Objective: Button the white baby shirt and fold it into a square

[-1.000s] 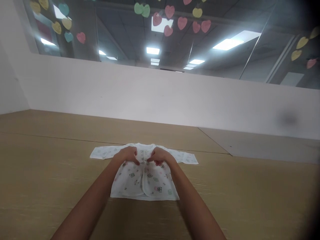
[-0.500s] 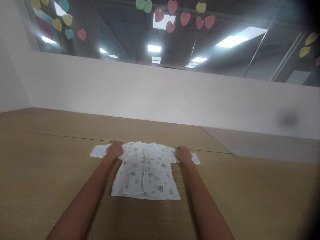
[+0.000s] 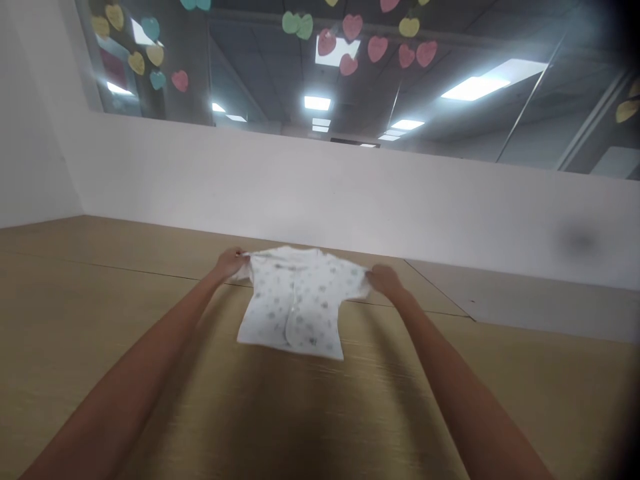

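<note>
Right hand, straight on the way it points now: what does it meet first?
The sleeve of the white printed baby shirt, which the right hand is gripping. Beyond that, the white wall looks next, though depth is hard to judge.

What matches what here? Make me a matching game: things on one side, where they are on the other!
Things: 1 white printed baby top; 2 left hand; 3 coloured hearts; 4 wooden tabletop.
Places: A above the white wall; B below the hanging top; C held up by the left hand and right hand; D pinching the top's edge at the view's left.
Pairs: 1C, 2D, 3A, 4B.
</note>
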{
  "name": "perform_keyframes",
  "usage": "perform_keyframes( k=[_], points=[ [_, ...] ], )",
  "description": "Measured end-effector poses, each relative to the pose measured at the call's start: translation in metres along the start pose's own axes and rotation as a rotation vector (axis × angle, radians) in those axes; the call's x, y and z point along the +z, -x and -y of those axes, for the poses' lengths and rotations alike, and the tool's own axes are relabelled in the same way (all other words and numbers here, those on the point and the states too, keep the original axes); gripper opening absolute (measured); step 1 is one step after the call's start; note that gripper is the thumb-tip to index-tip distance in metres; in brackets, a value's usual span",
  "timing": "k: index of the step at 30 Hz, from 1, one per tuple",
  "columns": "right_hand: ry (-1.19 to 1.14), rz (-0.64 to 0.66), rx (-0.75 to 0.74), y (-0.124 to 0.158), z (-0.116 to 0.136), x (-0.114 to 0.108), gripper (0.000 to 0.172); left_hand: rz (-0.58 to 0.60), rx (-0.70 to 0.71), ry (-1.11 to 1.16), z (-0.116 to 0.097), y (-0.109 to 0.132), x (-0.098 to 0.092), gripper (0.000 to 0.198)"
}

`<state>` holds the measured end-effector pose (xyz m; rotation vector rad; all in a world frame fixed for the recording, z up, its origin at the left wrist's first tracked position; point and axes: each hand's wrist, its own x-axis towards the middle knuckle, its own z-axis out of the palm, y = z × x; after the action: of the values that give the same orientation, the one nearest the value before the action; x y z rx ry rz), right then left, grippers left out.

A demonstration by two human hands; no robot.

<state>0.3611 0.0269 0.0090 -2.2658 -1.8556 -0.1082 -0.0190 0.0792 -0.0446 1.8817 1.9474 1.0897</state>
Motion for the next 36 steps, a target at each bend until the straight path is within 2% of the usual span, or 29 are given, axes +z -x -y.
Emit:
perform_keyframes(
  k=[2,4,6,8,11,15,17,19,21,23,25,27,32,36],
  points=[
    [-0.012,-0.164,-0.031,-0.009,0.001,-0.031,0.031,-0.095,0.039,0.069,-0.016,-0.017,-0.023,0.029],
    [-0.1,-0.414,-0.081,-0.01,-0.001,-0.054,0.03,-0.234,0.159,0.208,-0.028,-0.025,-0.044,0.028],
    [-0.213,-0.564,-0.129,-0.003,-0.007,-0.062,0.029,-0.307,0.307,0.237,-0.03,-0.021,-0.059,0.026],
    [-0.302,-0.587,-0.167,0.01,-0.017,-0.053,0.029,-0.288,0.413,0.151,-0.022,-0.005,-0.063,0.023],
    [-0.37,-0.521,-0.187,0.035,-0.035,-0.016,0.027,-0.109,0.456,-0.017,0.004,0.034,-0.052,0.023],
    [-0.409,-0.31,-0.16,0.072,-0.054,0.034,0.02,0.2,0.415,-0.204,0.035,0.085,-0.027,0.027],
    [-0.449,-0.189,-0.111,0.09,-0.06,0.044,0.021,0.385,0.425,-0.208,0.043,0.1,-0.024,0.029],
    [-0.474,-0.059,-0.043,0.107,-0.066,0.043,0.026,0.558,0.408,-0.159,0.047,0.107,-0.027,0.035],
    [-0.489,0.086,0.002,0.119,-0.073,0.038,0.034,0.638,0.363,-0.132,0.048,0.106,-0.033,0.04],
    [-0.516,0.185,0.032,0.124,-0.081,0.033,0.039,0.589,0.313,-0.177,0.049,0.103,-0.038,0.043],
    [-0.545,0.193,0.085,0.122,-0.088,0.034,0.043,0.488,0.255,-0.258,0.052,0.099,-0.038,0.046],
    [-0.582,0.141,0.152,0.116,-0.093,0.04,0.041,0.398,0.187,-0.319,0.056,0.096,-0.033,0.046],
    [-0.713,-0.04,0.319,0.096,-0.097,0.069,0.019,0.204,0.022,-0.457,0.07,0.096,-0.015,0.036],
    [-0.707,-0.159,0.403,0.084,-0.1,0.08,0.033,0.129,-0.077,-0.504,0.082,0.097,-0.014,0.048]
  ],
)
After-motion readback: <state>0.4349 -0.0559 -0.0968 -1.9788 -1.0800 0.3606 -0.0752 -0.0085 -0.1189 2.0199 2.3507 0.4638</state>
